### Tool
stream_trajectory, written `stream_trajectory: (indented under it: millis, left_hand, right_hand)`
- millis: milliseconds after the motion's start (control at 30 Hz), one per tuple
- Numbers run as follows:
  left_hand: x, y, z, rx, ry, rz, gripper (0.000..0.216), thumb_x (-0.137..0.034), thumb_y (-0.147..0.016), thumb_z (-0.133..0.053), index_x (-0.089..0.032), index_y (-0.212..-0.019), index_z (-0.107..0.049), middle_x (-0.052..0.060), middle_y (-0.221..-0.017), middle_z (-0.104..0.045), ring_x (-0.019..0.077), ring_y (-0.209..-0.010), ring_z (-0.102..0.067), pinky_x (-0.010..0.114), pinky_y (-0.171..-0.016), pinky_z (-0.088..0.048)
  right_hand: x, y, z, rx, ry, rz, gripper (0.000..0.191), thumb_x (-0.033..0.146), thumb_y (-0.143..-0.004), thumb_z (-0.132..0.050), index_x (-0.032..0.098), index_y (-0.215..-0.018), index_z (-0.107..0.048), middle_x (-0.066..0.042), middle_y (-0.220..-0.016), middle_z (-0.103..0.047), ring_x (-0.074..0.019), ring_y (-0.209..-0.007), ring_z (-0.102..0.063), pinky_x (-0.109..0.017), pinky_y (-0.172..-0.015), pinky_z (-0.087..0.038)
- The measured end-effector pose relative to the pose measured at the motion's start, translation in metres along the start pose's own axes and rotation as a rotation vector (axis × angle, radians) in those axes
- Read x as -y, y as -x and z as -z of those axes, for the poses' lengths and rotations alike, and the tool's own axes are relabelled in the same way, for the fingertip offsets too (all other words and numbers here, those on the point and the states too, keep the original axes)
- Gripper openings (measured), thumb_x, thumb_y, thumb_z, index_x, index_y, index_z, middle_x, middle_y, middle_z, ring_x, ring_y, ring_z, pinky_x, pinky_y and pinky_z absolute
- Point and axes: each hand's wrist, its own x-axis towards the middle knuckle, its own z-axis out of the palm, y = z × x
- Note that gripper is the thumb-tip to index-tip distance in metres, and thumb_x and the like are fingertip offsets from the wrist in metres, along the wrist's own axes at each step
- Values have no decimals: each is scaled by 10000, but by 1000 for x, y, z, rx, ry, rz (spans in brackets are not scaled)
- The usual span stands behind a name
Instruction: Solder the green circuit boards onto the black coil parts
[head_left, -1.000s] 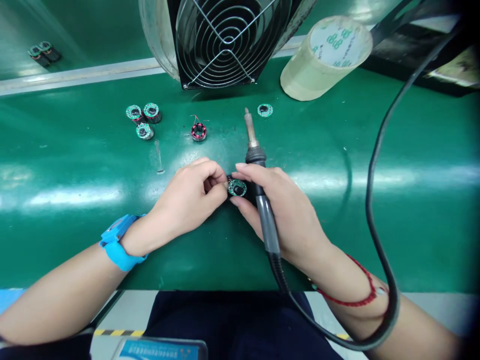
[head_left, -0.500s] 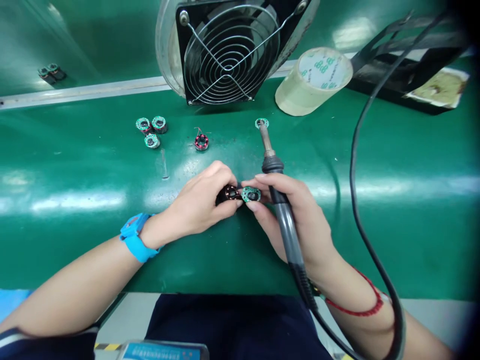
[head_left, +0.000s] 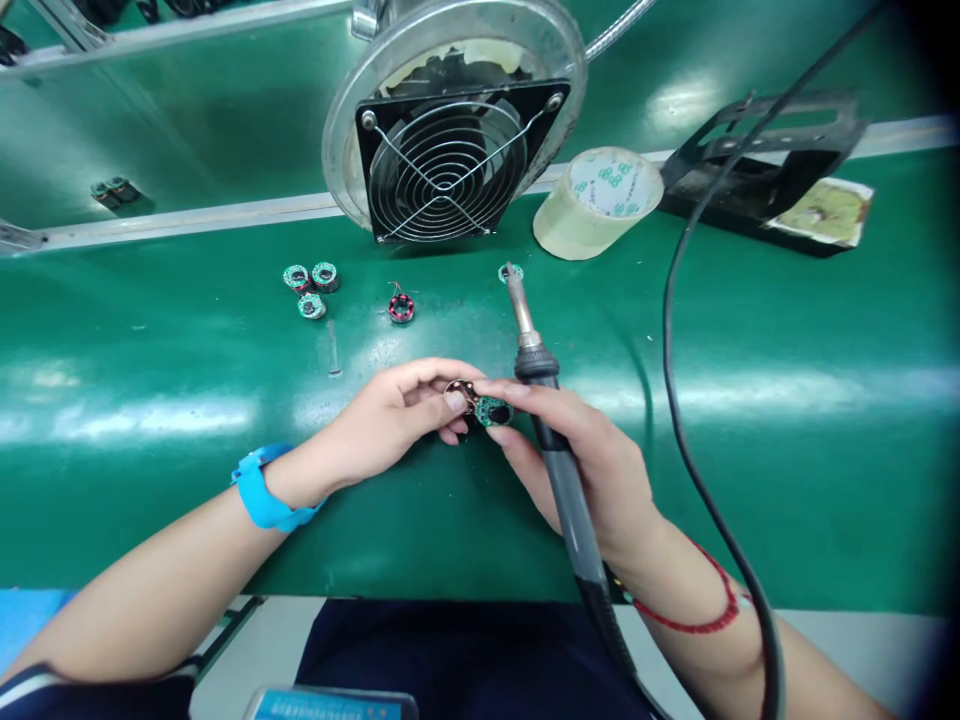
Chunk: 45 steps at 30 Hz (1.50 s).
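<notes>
My left hand is closed round a small copper-wound motor stator, its thumb lying across the top. Against the stator's right side, my right hand pinches a small round green circuit board between thumb and fingertips. A soldering iron also rests in my right hand, its tip pointing away from me over the bench. Beneath or just behind that tip lies another round circuit board. A stator with red windings and loose wire ends sits beyond my left hand.
Three stators with green boards stand at the back left. A fan with a wire guard stands at the back, beside a roll of clear tape. Farther right is an iron stand with a sponge. The iron's black cable loops down the right.
My left hand has turned, and its thumb now lies over the stator. The board has tilted in my right fingers. The view has shifted, showing more of the back wall.
</notes>
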Motion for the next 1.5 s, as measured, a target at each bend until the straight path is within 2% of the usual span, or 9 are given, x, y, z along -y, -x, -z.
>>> stream_trajectory:
  millis: [300,467,567,667,767,933,1133,1367,1500]
  left_hand:
    - [4,3,-11,-43,132,87,236,-214,-880,-495,-154,-1054,-642,43,-964,-669,116,-787,-644,271,-784,-538]
    - [8,6,-15,-17,91,3,260,-261,-905,-444,-167,-1058,-631,36,-1004,-655,130,-881,-627,311,-877,-514]
    - [6,5,-14,-49,30,-6,212,-196,-857,-496,-146,-1037,-598,41,-941,-650,111,-799,-614,281,-803,-515]
    - [-1,4,0,-214,-195,-76,218,-136,-786,-535,-154,-1003,-556,28,-898,-628,87,-698,-567,232,-665,-484]
    - [-11,5,26,-437,-611,-150,185,-175,-769,-551,-171,-953,-552,-3,-787,-586,92,-640,-515,232,-609,-435]
    - [-15,5,64,-653,-1165,-173,153,-190,-792,-484,-156,-878,-605,64,-869,-544,194,-822,-532,346,-750,-443]
    - [-12,3,69,-922,-1439,-378,279,-148,-825,-411,-193,-1050,-570,124,-1072,-496,282,-1006,-456,434,-841,-397]
    - [-14,-20,45,-495,-1524,-476,439,-177,-831,-473,-137,-1267,-442,148,-1366,-381,290,-1170,-352,432,-965,-316]
    - [-23,-33,47,-376,-1619,-368,263,-199,-866,-446,-140,-1094,-564,122,-1070,-577,272,-1018,-444,421,-874,-326]
  right_hand:
    - [7,-8,-3,35,113,100,443,120,-841,-559,251,-1246,-438,-38,-949,-677,-189,-807,-602,-336,-659,-520]
    - [6,-4,-8,68,228,80,477,145,-852,-545,237,-1298,-402,-66,-1075,-647,-223,-939,-585,-359,-703,-509]
    - [6,-3,-10,92,268,91,480,162,-861,-535,239,-1313,-391,-73,-1087,-643,-233,-975,-577,-375,-740,-506]
    - [7,-6,-9,59,241,114,525,171,-850,-550,241,-1334,-360,-90,-1169,-612,-244,-976,-577,-398,-748,-510]
    - [6,-9,-6,24,208,69,527,158,-831,-564,249,-1319,-385,-85,-1171,-612,-235,-902,-591,-396,-721,-515]
    - [4,-8,-2,-31,134,22,498,122,-819,-566,252,-1279,-426,-72,-1115,-636,-221,-875,-592,-393,-722,-512]
    - [3,-5,1,-92,90,-14,467,125,-822,-556,258,-1257,-448,-66,-1091,-640,-217,-887,-596,-397,-730,-517]
    - [-2,-2,5,-134,30,-30,449,134,-818,-561,252,-1244,-482,-72,-1079,-639,-211,-859,-601,-393,-735,-520]
    - [-3,-1,8,-168,17,-18,460,125,-809,-577,261,-1240,-491,-58,-1079,-640,-205,-849,-603,-380,-749,-518]
